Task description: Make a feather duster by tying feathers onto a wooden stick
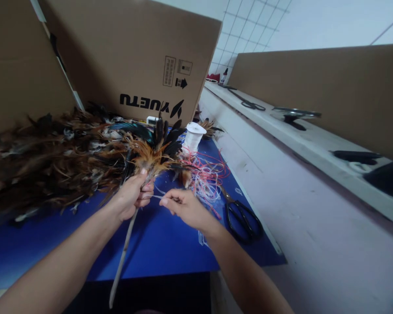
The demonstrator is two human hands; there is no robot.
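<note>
My left hand (136, 195) is closed round the base of a bunch of brown and black feathers (152, 152), which fans out above the fingers. A thin pale stick (123, 253) runs down from under this hand, past the front edge of the blue table. To its right, my right hand (183, 207) pinches a white string (155, 196) stretched between the two hands. The string reaches the left fingers; how it passes behind them is hidden.
Loose feathers (52, 161) cover the left of the blue table (170, 253). Right of the hands lie tangled pink and white strings (206, 174), a white spool (194, 136) and black-handled scissors (244, 220). Cardboard boxes (134, 52) stand behind; a white ledge (327, 144) runs along the right.
</note>
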